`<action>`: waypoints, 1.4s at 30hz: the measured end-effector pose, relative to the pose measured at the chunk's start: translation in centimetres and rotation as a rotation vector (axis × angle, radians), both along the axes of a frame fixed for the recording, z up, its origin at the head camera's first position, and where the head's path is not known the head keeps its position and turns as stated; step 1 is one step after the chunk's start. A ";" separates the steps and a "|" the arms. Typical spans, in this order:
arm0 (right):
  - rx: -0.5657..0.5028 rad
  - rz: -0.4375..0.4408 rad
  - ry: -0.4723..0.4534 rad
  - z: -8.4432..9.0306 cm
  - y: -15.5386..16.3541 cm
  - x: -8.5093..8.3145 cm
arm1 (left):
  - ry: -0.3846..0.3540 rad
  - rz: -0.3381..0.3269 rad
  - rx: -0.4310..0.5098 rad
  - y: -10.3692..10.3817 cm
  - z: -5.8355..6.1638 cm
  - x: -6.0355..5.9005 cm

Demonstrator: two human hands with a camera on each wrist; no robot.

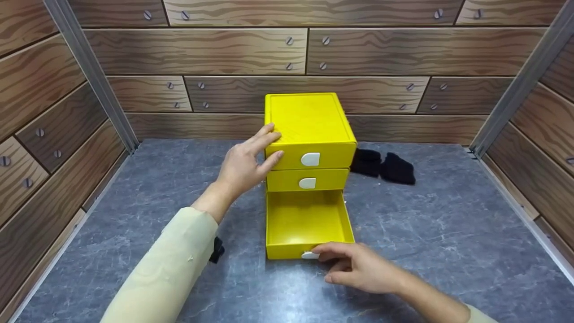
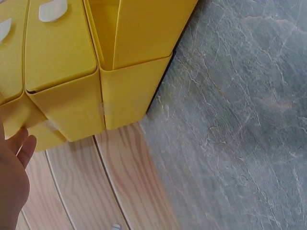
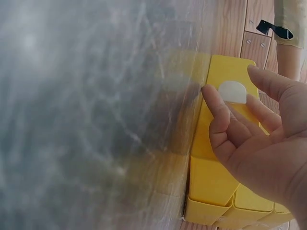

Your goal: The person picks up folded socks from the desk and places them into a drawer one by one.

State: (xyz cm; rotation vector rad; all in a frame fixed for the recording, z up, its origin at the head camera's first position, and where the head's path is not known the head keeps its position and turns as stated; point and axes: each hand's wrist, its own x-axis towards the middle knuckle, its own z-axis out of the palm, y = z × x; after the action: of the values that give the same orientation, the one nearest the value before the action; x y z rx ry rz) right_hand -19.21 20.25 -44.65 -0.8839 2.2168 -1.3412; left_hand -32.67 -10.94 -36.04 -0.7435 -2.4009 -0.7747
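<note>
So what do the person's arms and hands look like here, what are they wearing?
Both hands are bare: no gloves, rings or watch show on the left hand or the right hand. The left arm wears a loose, pale cream long sleeve ending at the wrist. A matching cream cuff just shows at the right forearm. A small black strap pokes out under the left sleeve.

The pulled-out bottom drawer (image 1: 307,222) of the yellow drawer unit (image 1: 309,134) projects onto the desk (image 1: 448,233), blocking the central path in front of the unit. Dark socks (image 1: 383,167) lie just right of the unit. Wood-panel walls (image 1: 54,134) enclose the desk on three sides; open desk surface lies left and right of the drawer.
</note>
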 end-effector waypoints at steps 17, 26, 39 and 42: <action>-0.036 0.082 -0.027 0.5 1.1 0.5 | -0.016 -0.007 0.008 -0.1 0.1 0.0; -0.084 0.102 0.044 3.3 5.8 -0.8 | -0.014 -0.009 0.006 -0.2 0.1 0.0; -0.096 -0.372 0.150 6.0 15.8 -8.3 | -0.010 -0.009 0.002 -0.1 0.2 -0.1; -0.120 -0.478 0.160 5.6 17.6 -10.8 | -0.012 -0.009 -0.003 -0.2 0.2 0.0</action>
State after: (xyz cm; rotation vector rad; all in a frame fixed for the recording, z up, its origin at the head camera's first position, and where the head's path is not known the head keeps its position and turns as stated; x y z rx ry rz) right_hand -29.96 37.90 -39.08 -0.5287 2.6066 -1.6762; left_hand -32.67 -11.11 -35.86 -0.7529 -2.4113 -0.7812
